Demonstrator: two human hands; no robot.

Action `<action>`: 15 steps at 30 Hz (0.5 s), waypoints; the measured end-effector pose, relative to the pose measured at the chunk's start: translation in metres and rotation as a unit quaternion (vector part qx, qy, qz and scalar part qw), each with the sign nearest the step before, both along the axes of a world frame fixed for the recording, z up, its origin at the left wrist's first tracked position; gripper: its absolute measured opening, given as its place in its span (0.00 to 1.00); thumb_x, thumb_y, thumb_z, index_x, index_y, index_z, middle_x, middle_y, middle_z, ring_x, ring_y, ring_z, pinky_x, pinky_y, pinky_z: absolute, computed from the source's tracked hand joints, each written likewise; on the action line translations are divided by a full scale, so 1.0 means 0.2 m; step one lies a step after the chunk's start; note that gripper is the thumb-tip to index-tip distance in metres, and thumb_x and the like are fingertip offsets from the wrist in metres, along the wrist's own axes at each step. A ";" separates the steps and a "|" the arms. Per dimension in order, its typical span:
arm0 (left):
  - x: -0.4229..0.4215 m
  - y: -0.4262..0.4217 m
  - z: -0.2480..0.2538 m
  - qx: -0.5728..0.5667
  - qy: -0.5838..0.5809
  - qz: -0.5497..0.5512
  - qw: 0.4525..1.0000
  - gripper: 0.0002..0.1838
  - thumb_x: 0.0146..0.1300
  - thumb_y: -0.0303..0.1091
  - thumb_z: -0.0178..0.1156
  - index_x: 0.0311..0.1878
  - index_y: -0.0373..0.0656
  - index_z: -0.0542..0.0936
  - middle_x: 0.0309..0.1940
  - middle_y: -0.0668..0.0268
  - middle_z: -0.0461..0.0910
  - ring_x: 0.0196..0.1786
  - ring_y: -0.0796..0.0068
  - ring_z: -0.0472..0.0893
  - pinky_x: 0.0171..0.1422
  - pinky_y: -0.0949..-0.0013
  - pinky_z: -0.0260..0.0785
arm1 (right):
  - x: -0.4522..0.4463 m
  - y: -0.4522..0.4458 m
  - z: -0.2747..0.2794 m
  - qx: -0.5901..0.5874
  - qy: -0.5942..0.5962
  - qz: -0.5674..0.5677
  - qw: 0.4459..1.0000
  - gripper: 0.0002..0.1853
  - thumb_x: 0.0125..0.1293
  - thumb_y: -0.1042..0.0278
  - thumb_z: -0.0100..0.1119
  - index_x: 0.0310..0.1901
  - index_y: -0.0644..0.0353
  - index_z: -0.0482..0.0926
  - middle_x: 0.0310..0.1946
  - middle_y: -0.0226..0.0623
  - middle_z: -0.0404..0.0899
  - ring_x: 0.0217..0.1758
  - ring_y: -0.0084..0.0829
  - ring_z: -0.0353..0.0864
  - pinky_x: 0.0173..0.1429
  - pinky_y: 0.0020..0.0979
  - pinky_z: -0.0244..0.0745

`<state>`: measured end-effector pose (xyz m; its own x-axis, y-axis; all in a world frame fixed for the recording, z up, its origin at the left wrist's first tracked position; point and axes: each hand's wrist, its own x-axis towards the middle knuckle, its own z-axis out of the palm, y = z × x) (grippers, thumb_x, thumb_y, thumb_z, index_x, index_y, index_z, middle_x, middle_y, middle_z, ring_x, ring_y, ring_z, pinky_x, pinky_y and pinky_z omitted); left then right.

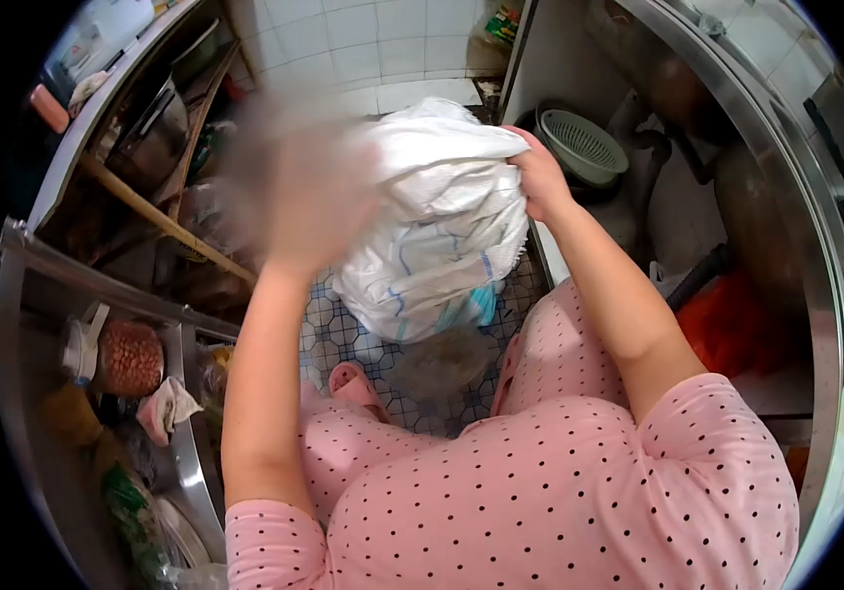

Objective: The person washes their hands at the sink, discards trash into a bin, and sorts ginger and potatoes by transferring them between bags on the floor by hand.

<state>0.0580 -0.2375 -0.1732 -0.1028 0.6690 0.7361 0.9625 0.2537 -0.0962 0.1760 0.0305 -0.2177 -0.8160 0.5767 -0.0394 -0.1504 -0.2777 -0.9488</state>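
Observation:
A large white woven sack (441,197) with blue stripes, crumpled, hangs or stands over the patterned tile floor (323,339). At its right upper edge my right hand (542,175) is closed on the sack's fabric. My left hand (299,187) is at the sack's left side, heavily smeared by motion, so its fingers and anything in them cannot be made out. Turquoise stripes show at the sack's lower part. Just below it on the floor is a blurry, clear plastic-like item (441,362).
Open cupboards flank me. The left holds pots (151,128) and a jar of reddish-brown nuts or beans (131,358). On the right are a green strainer basket (584,146), black pipes (702,275) and a red bag (746,324). Pink slippers (358,386) are on the floor.

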 end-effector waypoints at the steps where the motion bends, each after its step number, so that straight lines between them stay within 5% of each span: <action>1: 0.00 0.04 -0.03 -0.028 0.032 -0.029 0.999 0.33 0.47 0.36 0.70 0.60 0.53 0.73 0.70 0.55 0.55 0.70 0.52 0.59 0.72 0.49 0.52 | 0.02 0.07 -0.04 -0.027 0.011 -0.007 1.000 0.21 0.61 0.75 0.50 0.57 0.63 0.71 0.51 0.41 0.76 0.53 0.34 0.76 0.57 0.32 0.70; 3: -0.01 0.13 -0.12 -0.085 0.097 -0.090 0.988 0.30 0.47 0.38 0.71 0.57 0.54 0.76 0.71 0.59 0.54 0.70 0.50 0.58 0.72 0.46 0.50 | 0.05 0.24 -0.14 -0.086 0.010 -0.029 0.996 0.21 0.62 0.75 0.47 0.58 0.64 0.70 0.52 0.43 0.75 0.53 0.37 0.76 0.57 0.36 0.72; 9: 0.08 0.47 -0.38 -0.177 -0.138 0.015 0.974 0.28 0.51 0.45 0.69 0.58 0.57 0.77 0.74 0.61 0.49 0.71 0.43 0.54 0.70 0.37 0.48 | 0.31 0.50 -0.29 -0.235 0.012 -0.164 0.958 0.21 0.64 0.72 0.40 0.57 0.75 0.66 0.53 0.51 0.73 0.56 0.45 0.75 0.60 0.42 0.72; 15: 0.26 0.84 -0.66 -0.182 -0.215 -0.102 0.954 0.32 0.52 0.46 0.68 0.62 0.56 0.73 0.74 0.52 0.46 0.73 0.37 0.47 0.68 0.39 0.55 | 0.79 0.65 -0.46 -0.284 -0.062 -0.271 0.918 0.20 0.67 0.68 0.37 0.58 0.67 0.66 0.58 0.52 0.70 0.60 0.46 0.72 0.66 0.47 0.66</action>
